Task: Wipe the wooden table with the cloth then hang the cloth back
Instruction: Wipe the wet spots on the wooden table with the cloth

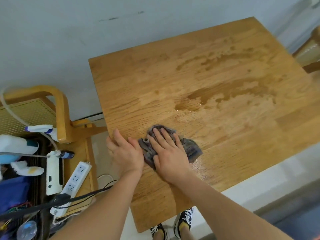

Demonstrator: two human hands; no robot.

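Observation:
The square wooden table (225,135) fills the middle and right of the head view, with wet streaks across its far half. A crumpled grey cloth (191,148) lies near the table's left edge. My right hand (168,153) presses flat on the cloth, fingers spread, covering most of it. My left hand (124,153) rests at the table's left edge beside the cloth, thumb touching the cloth's left corner, fingers curled over the edge.
A wooden chair (60,110) with a woven back stands left of the table, loaded with a white power strip (74,181), cables, a plush toy (15,146) and other clutter. Another chair (310,54) shows at the far right. My shoes (185,220) stand below the table's near corner.

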